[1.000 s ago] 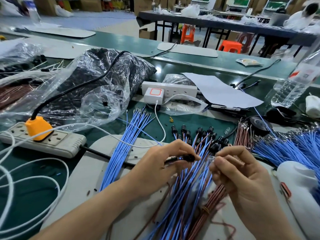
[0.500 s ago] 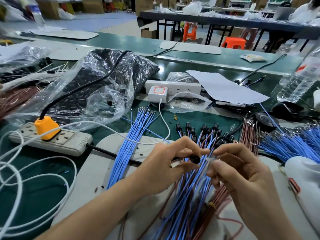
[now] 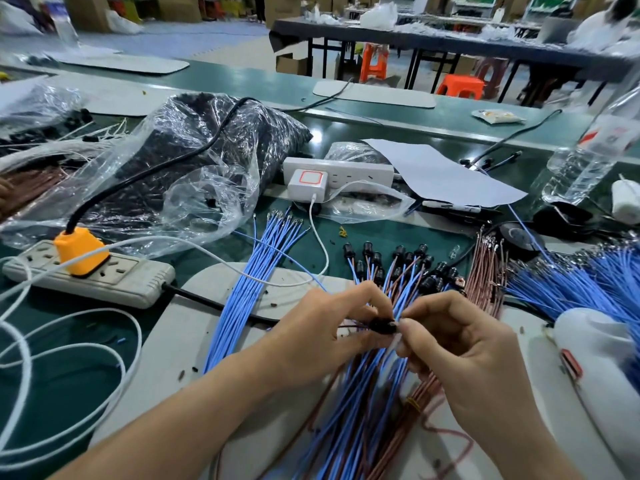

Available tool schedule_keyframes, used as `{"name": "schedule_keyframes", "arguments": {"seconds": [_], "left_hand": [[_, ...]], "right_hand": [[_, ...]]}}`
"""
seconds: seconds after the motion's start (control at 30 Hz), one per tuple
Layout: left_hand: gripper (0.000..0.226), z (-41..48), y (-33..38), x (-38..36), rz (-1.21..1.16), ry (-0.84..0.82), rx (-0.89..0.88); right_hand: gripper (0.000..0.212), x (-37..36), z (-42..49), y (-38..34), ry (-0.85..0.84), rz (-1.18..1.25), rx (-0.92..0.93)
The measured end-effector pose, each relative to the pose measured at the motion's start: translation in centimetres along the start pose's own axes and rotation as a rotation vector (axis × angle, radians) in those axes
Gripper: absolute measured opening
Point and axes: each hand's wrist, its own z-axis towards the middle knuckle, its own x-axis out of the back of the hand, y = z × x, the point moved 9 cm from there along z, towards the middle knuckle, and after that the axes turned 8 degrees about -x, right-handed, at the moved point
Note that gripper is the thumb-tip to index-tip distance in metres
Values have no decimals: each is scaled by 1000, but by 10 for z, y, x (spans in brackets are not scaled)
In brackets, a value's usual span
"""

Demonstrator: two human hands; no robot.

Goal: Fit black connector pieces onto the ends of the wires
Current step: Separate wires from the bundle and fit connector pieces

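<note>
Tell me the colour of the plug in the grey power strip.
The plug is orange; head view.

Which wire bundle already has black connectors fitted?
The middle blue-and-brown bundle, tipped with black connectors; the left blue bundle, brown bundle and right blue bundle show bare terminals.

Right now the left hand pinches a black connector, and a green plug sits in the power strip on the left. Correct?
Not quite: in the head view the plug is orange, not green. The left hand does pinch the black connector.
</note>
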Motion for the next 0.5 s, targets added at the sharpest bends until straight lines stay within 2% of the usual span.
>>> {"name": "schedule_keyframes", "arguments": {"seconds": [0.07,0.23,0.5], "left_hand": [[18,0,1,0,32,-7,-12],[14,1,6,-1,120,-23,-68],[14,4,17,3,234,1,-161]], "right_hand": [[15,1,-1,-2,30,-109,38],[16,-1,-5,-9,65,-266,114],[13,0,3,9,-53,27,-112]]}}
